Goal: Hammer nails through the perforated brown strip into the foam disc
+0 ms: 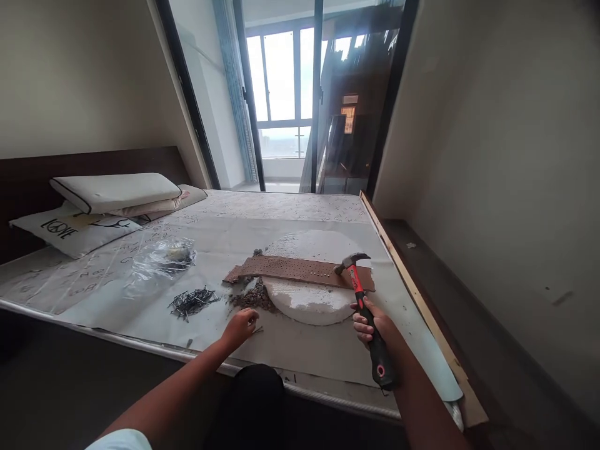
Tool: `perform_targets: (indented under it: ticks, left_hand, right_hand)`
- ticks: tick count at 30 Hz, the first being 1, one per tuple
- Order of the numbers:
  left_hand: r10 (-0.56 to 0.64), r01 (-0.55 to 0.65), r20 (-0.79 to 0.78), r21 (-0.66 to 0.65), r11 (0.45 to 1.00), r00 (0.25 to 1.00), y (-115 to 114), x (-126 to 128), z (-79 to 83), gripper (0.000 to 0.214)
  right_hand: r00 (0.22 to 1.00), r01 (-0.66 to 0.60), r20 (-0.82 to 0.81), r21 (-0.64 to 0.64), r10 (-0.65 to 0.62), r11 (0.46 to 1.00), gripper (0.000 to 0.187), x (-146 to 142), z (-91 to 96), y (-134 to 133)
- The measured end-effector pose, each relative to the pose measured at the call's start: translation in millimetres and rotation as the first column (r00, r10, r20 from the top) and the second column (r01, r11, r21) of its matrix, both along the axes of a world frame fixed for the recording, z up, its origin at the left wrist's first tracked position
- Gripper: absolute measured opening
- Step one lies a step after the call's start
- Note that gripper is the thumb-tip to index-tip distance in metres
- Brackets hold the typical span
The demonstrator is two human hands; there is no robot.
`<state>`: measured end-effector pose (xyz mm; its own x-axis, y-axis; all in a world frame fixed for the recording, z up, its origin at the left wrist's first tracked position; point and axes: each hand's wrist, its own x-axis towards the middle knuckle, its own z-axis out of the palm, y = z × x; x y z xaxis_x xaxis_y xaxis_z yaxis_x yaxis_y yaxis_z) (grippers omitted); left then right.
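Note:
My right hand (pixel 370 322) is wrapped round the black and red handle of a claw hammer (pixel 357 281); its steel head is over the right part of a brown perforated board (pixel 281 267). A short row of pale nail heads stands out on the board. Under the board lies a round white slab (pixel 304 300) with a rough, worn surface. My left hand (pixel 241 326) is closed near a heap of brown crumbs (pixel 257 296); what its curled fingers hold, if anything, is hidden. To its left sits a pile of loose nails (pixel 193 302).
A clear plastic bag (pixel 162 262) with dark contents lies behind the nails. Pillows (pixel 117 192) rest by the headboard at the left. The covered mattress (pixel 220 219) has a wooden rail (pixel 412 287) along its right side. Glass sliding doors (pixel 281 94) stand beyond.

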<state>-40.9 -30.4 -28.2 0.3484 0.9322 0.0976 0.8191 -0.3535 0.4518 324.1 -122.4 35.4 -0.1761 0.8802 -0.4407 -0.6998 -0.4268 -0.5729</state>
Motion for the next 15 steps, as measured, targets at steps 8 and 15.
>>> perform_targets:
  ticks: [8,15]
  left_hand:
    - [-0.067,0.047,-0.291,-0.076,0.996,0.954,-5.3,2.7,-11.2,0.018]
    - [-0.149,0.126,-0.374,-0.087,0.988,0.915,-8.5,2.2,-13.6,0.023]
  right_hand:
    - [0.996,0.023,-0.084,0.008,-0.022,1.000,0.031,2.3,6.1,-2.8]
    - [0.994,0.048,-0.099,-0.038,-0.052,0.998,0.031,-0.7,21.9,-4.6]
